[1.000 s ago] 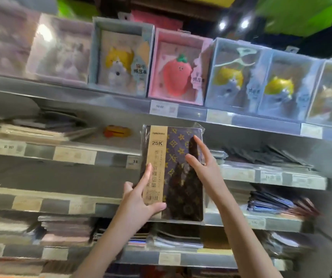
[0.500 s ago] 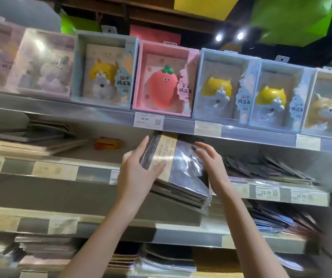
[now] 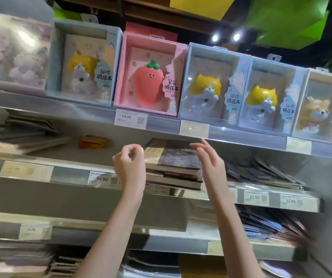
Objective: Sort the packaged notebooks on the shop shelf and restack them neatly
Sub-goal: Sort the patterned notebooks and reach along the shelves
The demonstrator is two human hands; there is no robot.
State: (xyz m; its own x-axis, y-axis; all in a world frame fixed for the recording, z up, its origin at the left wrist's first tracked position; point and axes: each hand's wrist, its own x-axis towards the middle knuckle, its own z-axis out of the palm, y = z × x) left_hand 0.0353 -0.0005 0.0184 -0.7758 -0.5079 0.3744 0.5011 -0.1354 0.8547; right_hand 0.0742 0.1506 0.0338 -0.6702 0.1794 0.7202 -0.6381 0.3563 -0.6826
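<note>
One stack of packaged notebooks [image 3: 174, 167] lies flat on the second shelf [image 3: 70, 173], between two raised hands. The left hand [image 3: 130, 165] hovers loosely curled, holding nothing; the right hand [image 3: 211, 163] is spread, also empty.

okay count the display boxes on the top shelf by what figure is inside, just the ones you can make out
Yellow cat boxes: 3
Strawberry box: 1
Dog box: 1
Blurred box at the far left, figure unclear: 1
Total: 6
</note>
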